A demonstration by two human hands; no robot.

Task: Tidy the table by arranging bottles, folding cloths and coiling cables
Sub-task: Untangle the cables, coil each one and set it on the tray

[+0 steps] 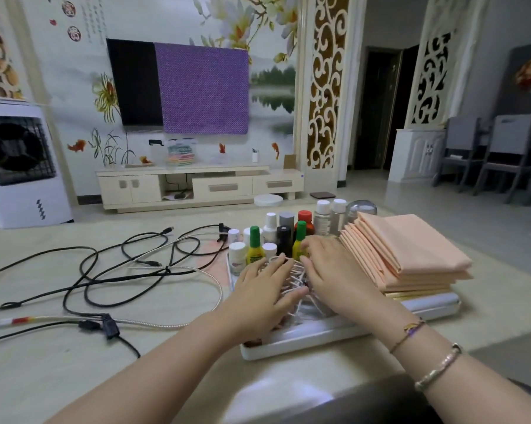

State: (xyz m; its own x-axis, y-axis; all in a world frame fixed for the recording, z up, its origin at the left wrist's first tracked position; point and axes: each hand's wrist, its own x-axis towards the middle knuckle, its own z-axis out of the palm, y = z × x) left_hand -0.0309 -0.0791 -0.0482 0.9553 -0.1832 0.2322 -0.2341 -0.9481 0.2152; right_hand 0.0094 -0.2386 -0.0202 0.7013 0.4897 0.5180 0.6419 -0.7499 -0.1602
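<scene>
A white tray [300, 344] lies on the table in front of me. Inside it sits a bundle of coiled white cable [294, 278]. My left hand [258, 289] and my right hand [328, 270] both lie flat on top of that coil with fingers nearly straight. Several small bottles [284, 237] stand upright in a cluster at the tray's far end, some with green, red and white caps. A stack of folded peach cloths [408, 249] rests on the tray's right side. Loose black cables [111, 270] and a silver braided cable [154, 322] sprawl over the table to the left.
The pale table [74, 371] reaches to the left and toward me. Beyond it are a TV cabinet [196, 185], a white air cooler [19, 166] at far left and grey chairs [490, 154] at far right.
</scene>
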